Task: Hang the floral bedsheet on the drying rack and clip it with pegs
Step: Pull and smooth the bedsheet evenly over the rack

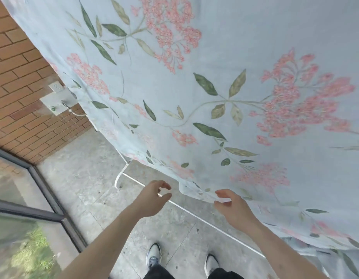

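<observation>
Item: floral bedsheet, draped over the drying rack, hem running lower right to upper left ahead of me. My right hand touches the hem, fingers loosely curled; my left hand hovers apart, empty. I judge right nearer.

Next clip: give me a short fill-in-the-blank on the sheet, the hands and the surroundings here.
1. The flowers printed on the floral bedsheet are ____.
2. The wall to the left is built of ____.
3. The right hand is at the sheet's lower ____.
4. The left hand holds ____.

Missing words: pink; brick; edge; nothing
</observation>
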